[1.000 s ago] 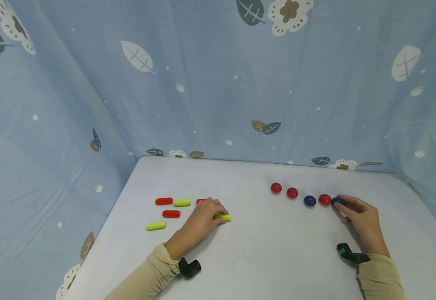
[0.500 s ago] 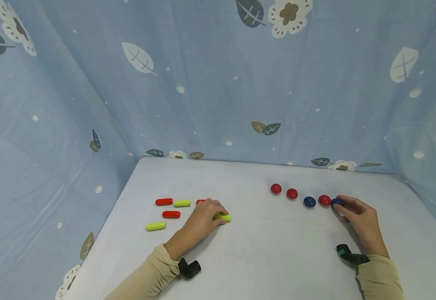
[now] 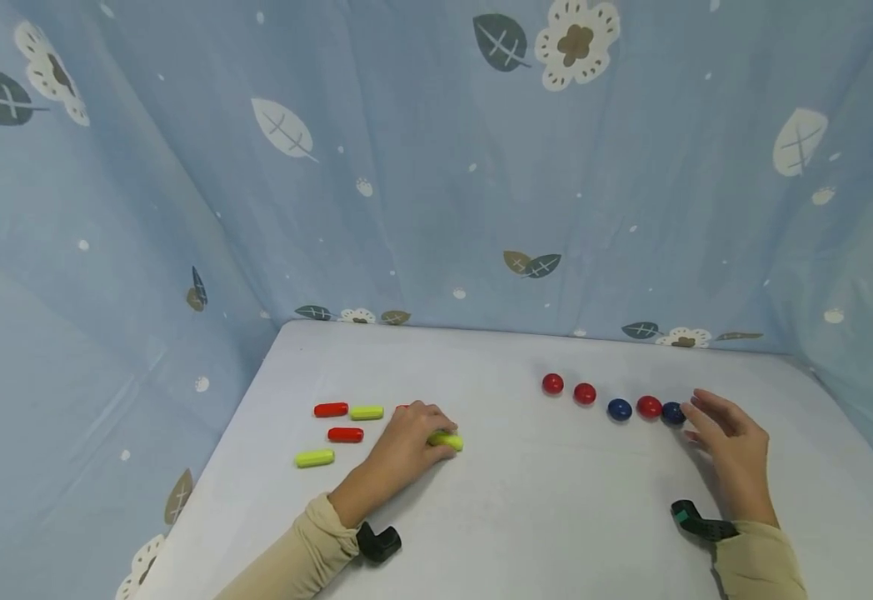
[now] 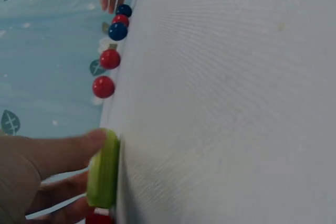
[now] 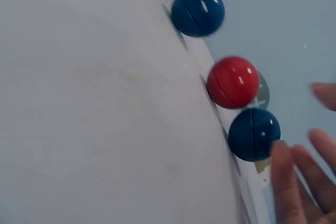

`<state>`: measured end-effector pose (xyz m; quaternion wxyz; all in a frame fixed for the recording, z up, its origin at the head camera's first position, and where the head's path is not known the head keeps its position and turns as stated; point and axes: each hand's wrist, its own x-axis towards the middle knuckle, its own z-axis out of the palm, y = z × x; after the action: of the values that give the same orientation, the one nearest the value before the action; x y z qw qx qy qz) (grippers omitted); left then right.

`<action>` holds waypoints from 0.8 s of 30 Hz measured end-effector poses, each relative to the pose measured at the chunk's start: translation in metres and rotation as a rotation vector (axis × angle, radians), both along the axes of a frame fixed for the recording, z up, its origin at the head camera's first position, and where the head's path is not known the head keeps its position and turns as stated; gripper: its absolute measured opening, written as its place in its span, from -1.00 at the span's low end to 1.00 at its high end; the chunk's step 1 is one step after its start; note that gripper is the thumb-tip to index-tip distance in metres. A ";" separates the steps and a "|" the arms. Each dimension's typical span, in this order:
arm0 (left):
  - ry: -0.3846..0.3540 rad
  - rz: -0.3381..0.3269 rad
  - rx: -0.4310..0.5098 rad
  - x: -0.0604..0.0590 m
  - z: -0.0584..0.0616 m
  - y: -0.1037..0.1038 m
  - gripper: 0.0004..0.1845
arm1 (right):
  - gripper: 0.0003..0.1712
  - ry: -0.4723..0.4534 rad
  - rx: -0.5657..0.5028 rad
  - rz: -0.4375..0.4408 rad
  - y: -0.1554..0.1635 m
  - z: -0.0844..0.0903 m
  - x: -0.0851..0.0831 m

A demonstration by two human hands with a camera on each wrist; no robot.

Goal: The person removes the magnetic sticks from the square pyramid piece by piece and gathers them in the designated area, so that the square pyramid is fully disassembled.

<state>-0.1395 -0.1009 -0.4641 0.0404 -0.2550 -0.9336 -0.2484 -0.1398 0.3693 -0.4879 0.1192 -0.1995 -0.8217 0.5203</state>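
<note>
On the left of the white table, my left hand (image 3: 408, 442) pinches a yellow-green ribbed stick (image 3: 448, 442) between thumb and fingers. The left wrist view shows the thumb on that stick's end, with a red stick partly visible below it. My right hand (image 3: 733, 454) is beside the rightmost blue ball (image 3: 672, 413), fingers spread and nothing held. In the right wrist view its fingertips are close by this glossy blue ball (image 5: 254, 135), which sits right beside a red ball (image 5: 233, 82). Another blue ball (image 3: 620, 409) and two red balls continue the row leftward.
Left of my left hand lie two red sticks, one of them the nearer red stick (image 3: 346, 435), and two yellow-green sticks, including a front one (image 3: 315, 458). Another red stick is mostly hidden behind the hand. A patterned blue cloth (image 3: 436, 208) rises behind the white table (image 3: 541, 517).
My right hand has let go of the rightmost blue ball and drawn slightly to the right, its fingers opening. The left hand keeps its pinch on the stick. The head view has tilted up slightly.
</note>
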 end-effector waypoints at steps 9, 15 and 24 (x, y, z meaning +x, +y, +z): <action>0.041 0.097 0.020 0.023 0.009 -0.040 -0.30 | -0.25 -0.013 0.256 0.055 -0.022 0.021 0.039; 0.084 0.240 -0.041 0.044 0.016 -0.092 0.01 | -0.18 -0.010 0.394 0.138 -0.026 0.026 0.072; 0.087 0.432 -0.072 0.064 0.017 -0.153 0.12 | 0.06 -0.220 0.552 0.384 -0.019 0.028 0.088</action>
<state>-0.0755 -0.2544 -0.4468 0.1237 -0.0606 -0.9722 -0.1895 -0.0519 0.3504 -0.4600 -0.0207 -0.0563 -0.9619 0.2667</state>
